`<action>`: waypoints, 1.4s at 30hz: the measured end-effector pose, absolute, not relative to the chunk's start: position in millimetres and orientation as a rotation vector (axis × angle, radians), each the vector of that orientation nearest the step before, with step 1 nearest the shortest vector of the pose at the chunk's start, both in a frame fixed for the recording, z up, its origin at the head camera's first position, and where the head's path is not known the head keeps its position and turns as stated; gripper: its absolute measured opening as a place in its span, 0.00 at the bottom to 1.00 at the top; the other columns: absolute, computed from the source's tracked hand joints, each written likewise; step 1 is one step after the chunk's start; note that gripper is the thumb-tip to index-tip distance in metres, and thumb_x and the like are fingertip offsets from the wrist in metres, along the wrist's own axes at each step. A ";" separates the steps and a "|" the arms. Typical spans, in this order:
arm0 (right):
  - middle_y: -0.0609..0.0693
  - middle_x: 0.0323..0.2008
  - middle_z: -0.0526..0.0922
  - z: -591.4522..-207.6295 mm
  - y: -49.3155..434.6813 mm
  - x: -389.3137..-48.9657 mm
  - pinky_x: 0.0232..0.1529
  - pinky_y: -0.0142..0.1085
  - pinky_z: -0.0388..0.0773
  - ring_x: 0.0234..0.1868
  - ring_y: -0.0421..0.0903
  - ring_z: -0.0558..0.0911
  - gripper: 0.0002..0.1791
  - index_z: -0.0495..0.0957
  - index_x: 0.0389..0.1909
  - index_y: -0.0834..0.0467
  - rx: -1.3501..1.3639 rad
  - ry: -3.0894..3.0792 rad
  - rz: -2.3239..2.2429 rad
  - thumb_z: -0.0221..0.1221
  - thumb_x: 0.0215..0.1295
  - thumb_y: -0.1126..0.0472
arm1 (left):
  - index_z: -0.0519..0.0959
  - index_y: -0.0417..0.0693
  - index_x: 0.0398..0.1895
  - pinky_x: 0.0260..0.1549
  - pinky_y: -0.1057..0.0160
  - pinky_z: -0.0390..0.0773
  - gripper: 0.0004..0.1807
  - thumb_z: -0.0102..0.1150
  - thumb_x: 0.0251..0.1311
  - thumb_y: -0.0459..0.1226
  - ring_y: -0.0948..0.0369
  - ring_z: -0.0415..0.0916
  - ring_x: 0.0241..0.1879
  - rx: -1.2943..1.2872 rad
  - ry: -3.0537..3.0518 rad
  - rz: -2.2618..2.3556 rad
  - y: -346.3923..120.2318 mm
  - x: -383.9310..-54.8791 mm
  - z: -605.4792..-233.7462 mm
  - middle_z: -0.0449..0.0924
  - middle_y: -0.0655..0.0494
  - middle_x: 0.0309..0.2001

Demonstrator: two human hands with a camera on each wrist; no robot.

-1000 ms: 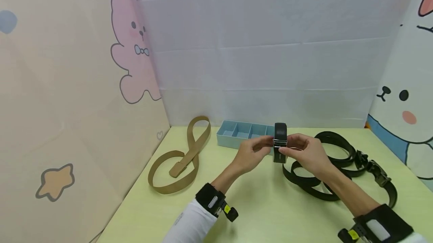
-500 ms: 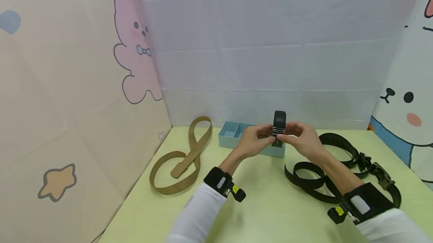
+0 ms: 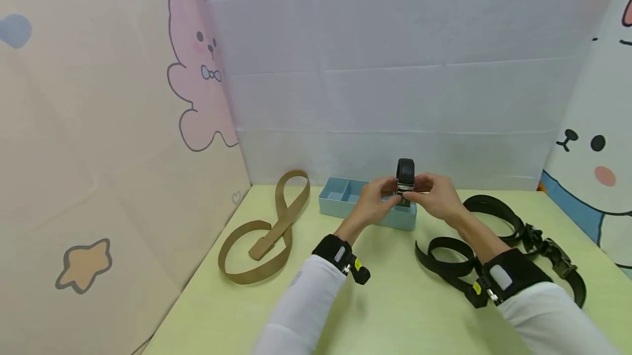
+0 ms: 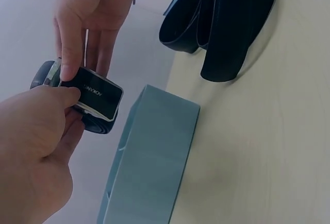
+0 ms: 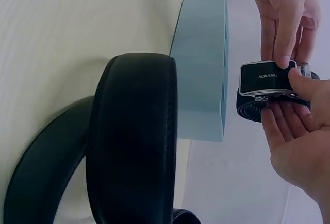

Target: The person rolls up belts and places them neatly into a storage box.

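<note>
Rolled belt (image 3: 406,170): smooth black leather-like strap w/ glossy black buckle (image 5: 268,78), shiny metal edge. Box (image 3: 365,209): matt blue plastic. Tan belt (image 3: 269,231): matt woven cloth. Tabletop (image 3: 395,311): smooth, pale yellow, faint grain.

Both hands' fingers (image 5: 285,38) pinch a rolled black belt's buckle (image 5: 268,78) beside the blue box (image 5: 203,64).

head cam above, wrist cams close — share buckle (image 3: 406,186)
</note>
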State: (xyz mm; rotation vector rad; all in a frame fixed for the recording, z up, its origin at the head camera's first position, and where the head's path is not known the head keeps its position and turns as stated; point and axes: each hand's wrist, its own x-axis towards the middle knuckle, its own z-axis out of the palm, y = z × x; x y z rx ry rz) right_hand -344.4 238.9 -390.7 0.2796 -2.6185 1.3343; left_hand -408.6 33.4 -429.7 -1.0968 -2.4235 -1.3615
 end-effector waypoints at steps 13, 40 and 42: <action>0.72 0.60 0.89 -411.7 237.5 -352.7 0.61 0.59 0.88 0.62 0.69 0.89 0.23 0.81 0.65 0.71 0.191 -2.667 1.281 0.69 0.81 0.59 | 0.82 0.45 0.72 0.61 0.61 0.84 0.20 0.65 0.82 0.36 0.53 0.89 0.64 -1.014 -2.560 -1.261 40.6 -412.7 -443.2 0.91 0.47 0.64; 0.63 0.41 0.95 -425.0 229.8 -358.4 0.39 0.43 0.81 0.41 0.59 0.90 0.16 0.90 0.55 0.69 0.228 -2.794 0.997 0.69 0.78 0.60 | 0.60 0.56 0.91 0.61 0.58 0.77 0.40 0.64 0.82 0.36 0.52 0.82 0.57 -1.023 -2.722 -0.802 45.5 -412.8 -454.0 0.91 0.51 0.57; 0.62 0.39 0.95 -423.6 228.8 -358.7 0.37 0.41 0.77 0.37 0.56 0.88 0.15 0.90 0.53 0.69 0.236 -2.795 0.984 0.70 0.77 0.60 | 0.60 0.57 0.91 0.62 0.56 0.74 0.40 0.64 0.81 0.37 0.52 0.78 0.57 -0.993 -2.735 -0.711 46.7 -413.1 -453.1 0.90 0.54 0.57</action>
